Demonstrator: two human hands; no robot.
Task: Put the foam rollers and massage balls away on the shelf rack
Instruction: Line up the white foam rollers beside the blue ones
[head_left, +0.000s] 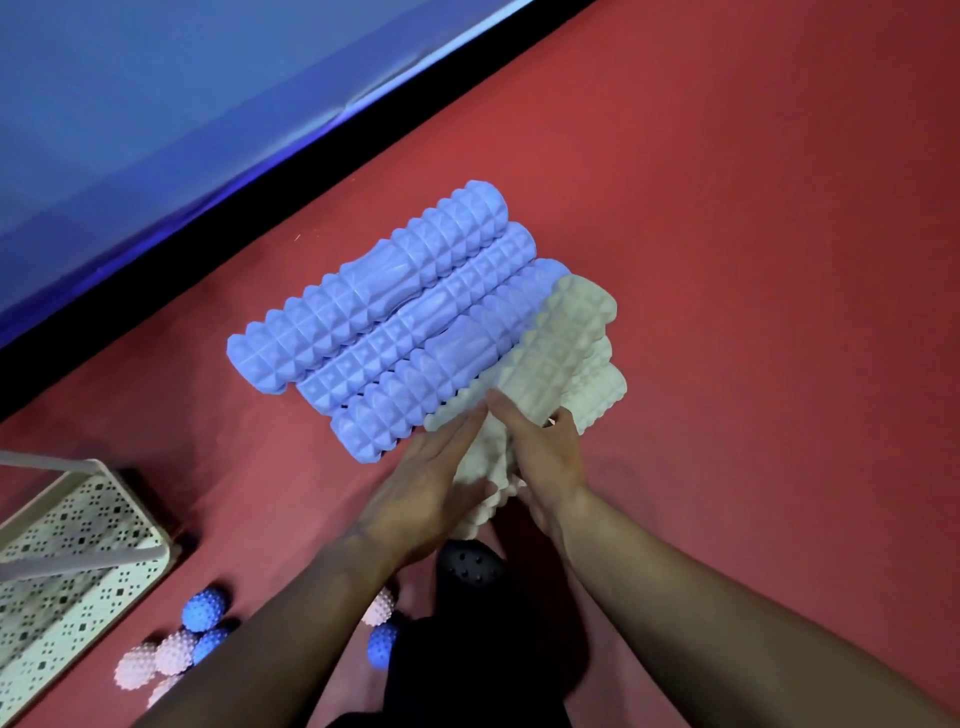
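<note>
Lying side by side on the red floor mat (727, 260), three blue foam rollers (374, 312) form a tight diagonal row, each touching the next. Against the nearest blue one sit the white foam rollers (561, 343), stacked in a small heap; how many there are cannot be told, since the hands cover the near ends. The left hand (431, 483) lies with straight fingers flat on the near end of a white roller, pressing rather than curling round it. The right hand (540, 447) rests on the same heap just beside it, its fingers also extended along the ridged surface, thumb spread toward the right; neither hand wraps round a roller.

Nearer the person, at the lower left, the massage balls lie on the mat: a blue spiky ball (203, 609) and a pink spiky ball (136, 667) in a loose cluster with others of both colours, plus another blue ball (383, 644) and a pink one partly hidden behind the left forearm. Left of the cluster stands the shelf rack (78, 525), white with a perforated shelf, only partly in view. A dark shoe (470, 564) shows between the forearms. Beyond the rollers a black strip (260, 208) borders the mat, with a blue wall (156, 104) behind it.
</note>
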